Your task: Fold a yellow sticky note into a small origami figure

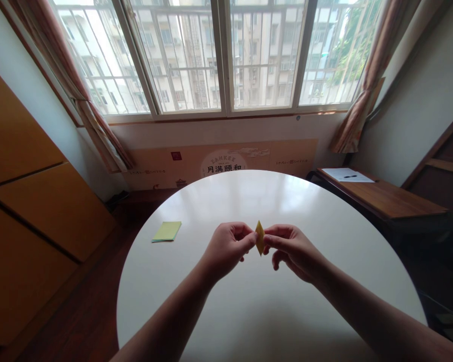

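Between my two hands is a small piece of folded yellow paper (260, 238), shaped like a narrow diamond and held upright above the white round table (226, 301). My left hand (230, 247) pinches its left corner between thumb and fingers. On the other side, my right hand (292, 250) grips the right corner with thumb and forefinger, its lower fingers curled loosely. To the left on the table lies a stack of yellow-green sticky notes (167, 231), with a bluish sheet showing at its lower edge.
A wooden side table (407, 196) at the right bears a white sheet of paper (347, 175) with a dark pen on it. Wooden cabinets (30, 216) stand at the left. Behind the table are a printed cardboard panel (294, 156) and a barred window (189, 55) with curtains.
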`<state>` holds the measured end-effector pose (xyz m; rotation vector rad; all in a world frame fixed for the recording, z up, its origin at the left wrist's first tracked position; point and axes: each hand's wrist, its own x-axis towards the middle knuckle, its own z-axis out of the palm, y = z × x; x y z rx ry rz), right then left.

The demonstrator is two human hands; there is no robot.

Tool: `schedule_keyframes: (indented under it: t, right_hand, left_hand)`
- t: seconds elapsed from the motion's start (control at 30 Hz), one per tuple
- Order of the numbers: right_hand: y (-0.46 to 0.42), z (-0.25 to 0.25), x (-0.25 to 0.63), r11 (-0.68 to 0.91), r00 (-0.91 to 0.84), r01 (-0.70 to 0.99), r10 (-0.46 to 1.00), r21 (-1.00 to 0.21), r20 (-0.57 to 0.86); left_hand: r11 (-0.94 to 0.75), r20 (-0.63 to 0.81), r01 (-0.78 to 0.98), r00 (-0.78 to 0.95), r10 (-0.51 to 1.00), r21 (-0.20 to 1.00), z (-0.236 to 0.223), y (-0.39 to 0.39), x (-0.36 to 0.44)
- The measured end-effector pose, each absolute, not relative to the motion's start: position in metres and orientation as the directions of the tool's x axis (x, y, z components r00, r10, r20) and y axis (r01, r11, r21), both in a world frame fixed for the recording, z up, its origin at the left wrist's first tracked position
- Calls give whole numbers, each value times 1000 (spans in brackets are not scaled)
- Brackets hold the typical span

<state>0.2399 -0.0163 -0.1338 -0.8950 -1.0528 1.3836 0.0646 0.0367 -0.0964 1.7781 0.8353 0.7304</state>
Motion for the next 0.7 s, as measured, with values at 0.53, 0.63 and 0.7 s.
schedule_keyframes:
  t: [0.53,0.63,0.7]
  right_hand:
    - [-16,-133,239,17,-167,-369,982,-929,84]
    - [-16,-132,239,36,-149,-351,984,-936,94]
    - [-17,-131,239,64,-121,-320,987,-945,108]
  left_hand:
    - [-121,41,89,612,790,989,-93,38,64]
    - [-149,55,106,608,792,983,-93,38,64]
    - [-194,77,137,590,803,972,-94,38,64]
